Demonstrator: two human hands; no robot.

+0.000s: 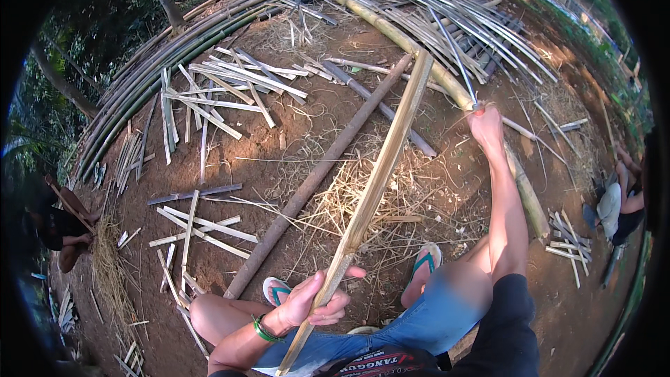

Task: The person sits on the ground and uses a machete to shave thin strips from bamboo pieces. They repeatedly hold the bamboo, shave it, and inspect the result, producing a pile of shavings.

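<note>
A long split bamboo strip (382, 171) slants up and away from my lap. My left hand (317, 300) is closed around its lower part, with the index finger stretched out past it. The strip's far end overlaps a yellowish bamboo pole (380, 22) in the picture; whether they touch I cannot tell. Off to the right, my right hand (486, 127) grips the handle of a long, narrow-bladed machete (452, 47). Its blade points away from me and stands apart from the strip. A heap of pale shavings (338, 199) spreads over the ground beyond my feet.
A brown pole (314, 176) lies diagonally to the left. Cut strips (237, 87) are scattered beyond it, and long green poles (150, 94) edge the clearing. More strips (447, 10) are stacked at the back. One person (66, 227) is at far left, another (624, 199) at far right.
</note>
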